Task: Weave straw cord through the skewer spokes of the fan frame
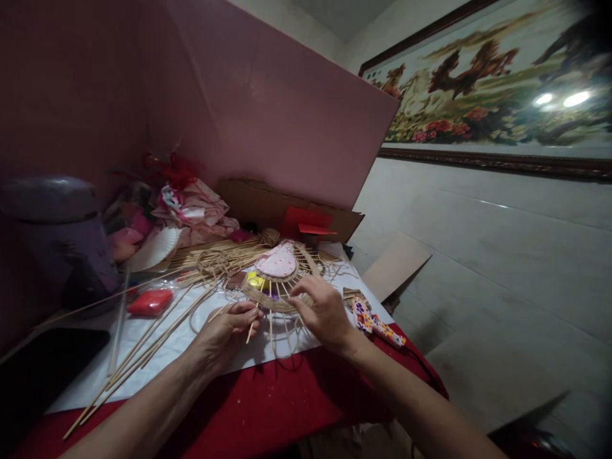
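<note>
A round woven piece (270, 301) with thin sticks radiating from it lies on the white sheet, and a pink dotted fabric (278, 261) fills its centre. My left hand (234, 328) is closed at the piece's lower left, its fingers pinching a stick and the woven rim. On the right side of the piece, my right hand (318, 309) is bent over the rim with thumb and forefinger curved towards each other. Whatever lies between those fingertips is too small to make out.
Long loose sticks (157, 338) spread to the left, near a red packet (150, 302) and a dark flat object (52, 363). A purple container (62, 242) stands far left. Flowered fabric (377, 325) lies right. Cardboard (268, 197) and pink cloth (205, 210) are behind.
</note>
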Demonstrator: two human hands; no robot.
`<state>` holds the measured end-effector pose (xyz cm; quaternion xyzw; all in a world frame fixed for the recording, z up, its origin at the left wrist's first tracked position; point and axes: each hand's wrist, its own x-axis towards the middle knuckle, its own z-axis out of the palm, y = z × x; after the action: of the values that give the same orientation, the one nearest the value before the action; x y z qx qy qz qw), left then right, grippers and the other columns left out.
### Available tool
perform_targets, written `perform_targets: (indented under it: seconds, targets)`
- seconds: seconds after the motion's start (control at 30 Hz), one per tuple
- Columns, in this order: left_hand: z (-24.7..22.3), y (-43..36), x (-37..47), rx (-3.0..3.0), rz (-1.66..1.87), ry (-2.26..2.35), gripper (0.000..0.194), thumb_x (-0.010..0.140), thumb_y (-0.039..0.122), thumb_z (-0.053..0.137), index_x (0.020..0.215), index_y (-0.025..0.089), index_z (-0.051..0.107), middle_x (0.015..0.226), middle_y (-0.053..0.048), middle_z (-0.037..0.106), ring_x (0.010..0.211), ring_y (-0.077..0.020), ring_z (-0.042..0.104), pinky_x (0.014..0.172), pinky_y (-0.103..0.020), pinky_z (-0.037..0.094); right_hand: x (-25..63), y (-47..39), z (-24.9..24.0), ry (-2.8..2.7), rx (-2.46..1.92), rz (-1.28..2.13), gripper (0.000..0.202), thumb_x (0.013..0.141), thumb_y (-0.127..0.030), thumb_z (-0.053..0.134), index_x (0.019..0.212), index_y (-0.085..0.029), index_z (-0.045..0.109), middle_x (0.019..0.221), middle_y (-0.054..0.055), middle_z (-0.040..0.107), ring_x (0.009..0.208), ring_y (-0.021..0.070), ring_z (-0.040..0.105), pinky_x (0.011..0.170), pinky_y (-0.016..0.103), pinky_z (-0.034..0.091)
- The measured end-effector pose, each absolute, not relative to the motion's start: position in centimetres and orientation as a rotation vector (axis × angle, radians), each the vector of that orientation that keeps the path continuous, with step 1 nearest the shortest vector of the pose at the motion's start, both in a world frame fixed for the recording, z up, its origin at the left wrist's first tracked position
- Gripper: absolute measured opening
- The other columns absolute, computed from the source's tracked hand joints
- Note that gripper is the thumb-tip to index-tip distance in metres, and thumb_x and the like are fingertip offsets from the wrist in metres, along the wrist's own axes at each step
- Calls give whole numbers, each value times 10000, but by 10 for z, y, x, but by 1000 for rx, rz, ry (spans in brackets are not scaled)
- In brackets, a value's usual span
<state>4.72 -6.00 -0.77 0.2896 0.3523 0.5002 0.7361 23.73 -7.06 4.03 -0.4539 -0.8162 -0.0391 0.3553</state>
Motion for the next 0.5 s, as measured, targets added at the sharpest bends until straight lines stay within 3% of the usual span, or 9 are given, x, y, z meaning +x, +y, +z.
perform_targets:
  seconds: [0.13, 0.23, 0.33, 0.5]
  targets:
    - [-7, -60, 47, 575, 1143, 796, 145, 665, -66, 585, 692, 68, 633, 641, -64, 652, 458, -83, 563, 434, -164, 471, 307, -87, 48, -1921, -1444, -132, 196, 838, -327, 518, 713, -195, 591, 755, 39, 619, 781, 190, 565, 725, 303, 405]
    - [-7, -60, 47, 556, 1163, 806, 159, 681, -79, 559, 690, 66, 623, 633, -64, 647, 445, -79, 558, 422, -161, 473, 369, -99, 40, -1905, -1784, -66, 272, 837, -394, 456, 871, -198, 641, 929, 75, 649, 864, 223, 584, 772, 340, 420]
    - [-7, -60, 47, 553, 1168, 803, 162, 688, -86, 550, 691, 62, 615, 637, -65, 644, 445, -71, 554, 422, -151, 472, 416, -109, 21, -1884, -2030, 200, 493, 708, -494, 575, 1042, -135, 623, 1096, 138, 615, 989, 277, 569, 838, 366, 433]
    - [-4, -60, 48, 547, 1149, 805, 160, 692, -84, 552, 696, 66, 608, 636, -62, 638, 440, -70, 552, 416, -150, 472, 442, -117, -6, -2038, -1964, 332, 444, 696, -440, 578, 1043, -169, 636, 1004, 89, 636, 947, 262, 578, 853, 358, 430]
